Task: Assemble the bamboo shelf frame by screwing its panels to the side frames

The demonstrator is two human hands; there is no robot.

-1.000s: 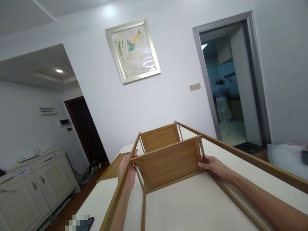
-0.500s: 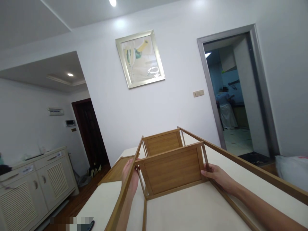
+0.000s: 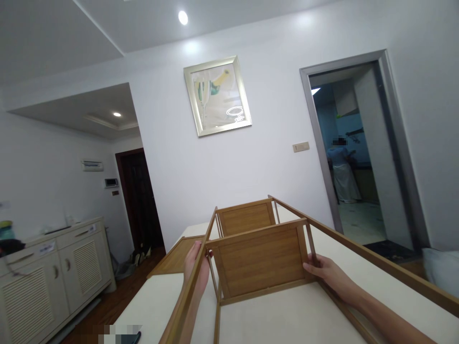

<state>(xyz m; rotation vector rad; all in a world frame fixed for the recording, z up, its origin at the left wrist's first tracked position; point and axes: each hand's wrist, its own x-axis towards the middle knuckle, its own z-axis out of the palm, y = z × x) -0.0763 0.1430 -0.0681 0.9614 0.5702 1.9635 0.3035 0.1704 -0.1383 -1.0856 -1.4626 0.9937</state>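
A brown wooden shelf rack (image 3: pixel 344 234) lies on its side, its long rails running toward me and two shelf panels standing across it. At the left end of the nearer panel (image 3: pixel 263 260), my left hand (image 3: pixel 196 265) is closed around the frame, fingers partly hidden behind the rail. My right hand (image 3: pixel 324 271) pinches the right side, with the thumb by the panel edge and the fingers at the thin side bar. Beyond is the farther shelf panel (image 3: pixel 247 220). Left of the rack rests a separate wooden panel (image 3: pixel 177 257).
The rack lies on a white tabletop (image 3: pixel 143 306); a dark object (image 3: pixel 134 338) is at its near left edge. A white cabinet (image 3: pixel 82 272) stands left. A person (image 3: pixel 342 167) is beyond the doorway at right. A whitish bag (image 3: pixel 439 270) sits far right.
The whole view has shifted, so the room and rack appear slightly lower and farther right. Both hands keep their places on the rack.
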